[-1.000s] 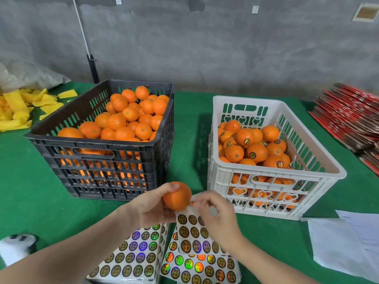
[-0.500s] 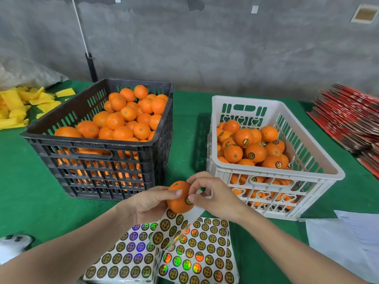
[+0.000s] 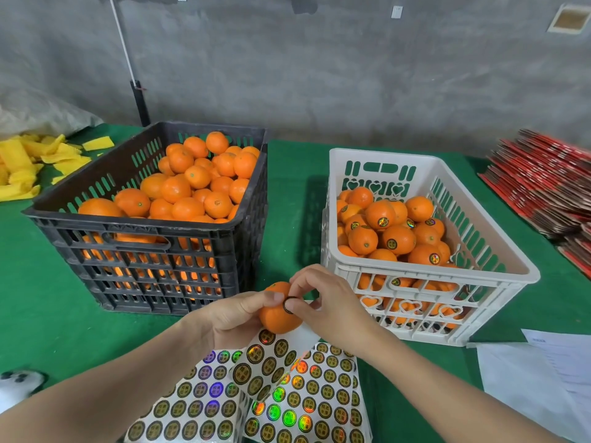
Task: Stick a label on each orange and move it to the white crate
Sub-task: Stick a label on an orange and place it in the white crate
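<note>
"One orange (image 3: 279,316) was what we had up off the desk (image 3: 48,298), yes?"

"Yes. Our left hand (image 3: 233,318) had its fingers curled round it, gripping it over the sticker sheets (image 3: 307,398), just in front of the gap between the black crate (image 3: 144,231) and the white crate (image 3: 515,251). It was in neither."

"And the right hand (image 3: 329,302)?"

"Its thumb and forefinger pinched the label (image 3: 287,304) against the orange's side. We saw the label nearly edge-on, so we could not tell how much of it was down."

"How did we think it should go on?"

"We judged it wanted a firm press from the middle outward, then a rub round the rim, since a flat round label on curved peel would likely lift or crease at the edge. The left hand needed only to keep the fruit from turning. After that came a carry to the right, and we thought it better set down among the labelled oranges (image 3: 380,215) than dropped."

"What about the surface?"

"The desk was covered in green cloth. At the far left lay yellow foam pieces (image 3: 22,167), at the far right a stack of flat red cartons (image 3: 543,187), and white papers (image 3: 543,378) sat near the right edge. Behind stood a bare grey wall (image 3: 319,75) with a thin pole (image 3: 137,100) against it."
</note>
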`<state>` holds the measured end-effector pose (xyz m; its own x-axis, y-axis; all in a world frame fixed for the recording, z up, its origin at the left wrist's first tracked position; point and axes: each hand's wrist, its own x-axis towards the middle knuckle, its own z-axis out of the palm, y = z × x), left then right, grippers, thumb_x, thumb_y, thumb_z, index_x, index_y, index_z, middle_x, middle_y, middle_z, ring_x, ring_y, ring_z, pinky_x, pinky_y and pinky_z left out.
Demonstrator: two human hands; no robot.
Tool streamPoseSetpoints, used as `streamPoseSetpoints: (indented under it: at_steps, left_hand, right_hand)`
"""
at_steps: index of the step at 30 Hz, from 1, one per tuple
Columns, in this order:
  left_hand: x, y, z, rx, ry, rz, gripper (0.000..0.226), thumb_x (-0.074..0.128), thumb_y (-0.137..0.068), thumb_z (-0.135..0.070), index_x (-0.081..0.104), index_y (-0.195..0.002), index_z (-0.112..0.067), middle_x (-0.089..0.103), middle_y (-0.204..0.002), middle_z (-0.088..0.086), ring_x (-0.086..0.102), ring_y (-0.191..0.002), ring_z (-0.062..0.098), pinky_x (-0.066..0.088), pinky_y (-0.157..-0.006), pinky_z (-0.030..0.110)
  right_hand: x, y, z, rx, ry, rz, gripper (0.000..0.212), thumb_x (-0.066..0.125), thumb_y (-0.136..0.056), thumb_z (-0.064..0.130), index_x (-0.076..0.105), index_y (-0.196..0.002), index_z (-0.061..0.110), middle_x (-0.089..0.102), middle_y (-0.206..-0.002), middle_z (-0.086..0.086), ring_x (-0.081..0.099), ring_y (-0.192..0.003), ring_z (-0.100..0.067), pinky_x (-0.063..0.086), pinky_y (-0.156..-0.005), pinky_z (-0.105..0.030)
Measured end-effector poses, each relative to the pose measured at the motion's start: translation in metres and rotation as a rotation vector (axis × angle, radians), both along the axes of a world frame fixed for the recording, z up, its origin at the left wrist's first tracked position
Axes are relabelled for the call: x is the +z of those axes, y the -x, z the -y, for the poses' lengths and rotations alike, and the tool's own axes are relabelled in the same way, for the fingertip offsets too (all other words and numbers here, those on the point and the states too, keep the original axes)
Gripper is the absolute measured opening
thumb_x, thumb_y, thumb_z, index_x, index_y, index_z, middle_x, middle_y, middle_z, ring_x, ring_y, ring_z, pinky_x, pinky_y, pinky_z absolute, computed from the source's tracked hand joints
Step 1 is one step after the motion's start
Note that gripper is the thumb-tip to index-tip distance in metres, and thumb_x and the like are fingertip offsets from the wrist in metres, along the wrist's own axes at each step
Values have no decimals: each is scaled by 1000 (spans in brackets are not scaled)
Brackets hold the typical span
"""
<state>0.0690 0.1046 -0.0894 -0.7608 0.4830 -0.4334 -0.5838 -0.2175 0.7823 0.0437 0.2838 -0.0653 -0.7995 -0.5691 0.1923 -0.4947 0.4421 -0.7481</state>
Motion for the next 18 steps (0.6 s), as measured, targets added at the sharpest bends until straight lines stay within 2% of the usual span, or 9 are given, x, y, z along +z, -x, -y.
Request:
streamPoseSetpoints:
  at_steps: [1,3,4,6,9,12,14,16,18]
  left_hand:
    - [1,0,2,-25,7,-15,98,97,-38,-38,58,-121,-5,65,-112,21,63,-101,32,51,-92,43]
    - [4,1,5,-86,54,-51,98,95,-39,-42,58,-121,-4,65,-114,20,62,-103,31,49,-96,43]
    - [5,1,7,-105,65,-63,100,95,-39,-44,57,-122,-5,65,-115,19,62,-105,30,48,-98,43]
    - [9,2,10,-122,58,-84,101,95,-40,-45,56,-124,-6,66,-117,17,62,-107,29,50,-97,40]
    - [23,8,12,-146,61,-125,101,94,-42,-45,53,-122,0,68,-112,17,66,-102,27,53,-89,36]
    - [41,17,10,-182,68,-188,98,92,-46,-51,53,-119,1,71,-108,12,68,-99,23,53,-84,31]
    - [52,25,5,-191,83,-258,97,82,-51,-66,56,-122,-5,70,-114,8,66,-106,20,52,-87,28]
    - [63,36,0,-167,88,-277,96,65,-56,-79,65,-123,-10,66,-123,11,61,-117,26,51,-96,37]
    - [73,50,-5,-84,124,-257,94,68,-60,-74,65,-121,-2,61,-126,22,57,-120,37,42,-105,50]
  right_hand:
    - [1,1,0,-7,5,28,25,68,-82,27,51,-98,37,53,-103,12,54,-91,-4,44,-68,-17]
    - [5,6,-2,-2,17,187,66,76,-74,35,35,-126,46,52,-110,15,57,-91,-6,46,-71,-19]
    - [7,8,-4,14,31,286,78,79,-72,36,30,-132,45,54,-112,13,59,-92,-8,46,-73,-21]
    - [11,11,-6,81,44,379,69,77,-76,37,38,-133,38,59,-117,6,58,-99,-8,45,-81,-22]
    - [20,9,-7,209,-1,343,57,70,-80,43,47,-131,32,55,-124,9,52,-111,-3,44,-87,-20]
    - [35,10,-10,201,-46,200,66,80,-69,46,44,-124,42,51,-116,23,49,-105,7,47,-86,-18]
    - [49,14,-14,169,7,110,64,83,-63,47,48,-116,43,54,-108,26,51,-99,7,46,-79,-12]
    - [64,24,-20,124,164,121,62,86,-58,43,54,-111,39,61,-102,21,57,-93,4,45,-72,-9]
    - [74,49,-28,-8,350,152,60,86,-53,41,59,-106,35,65,-98,17,62,-89,2,47,-69,-10]
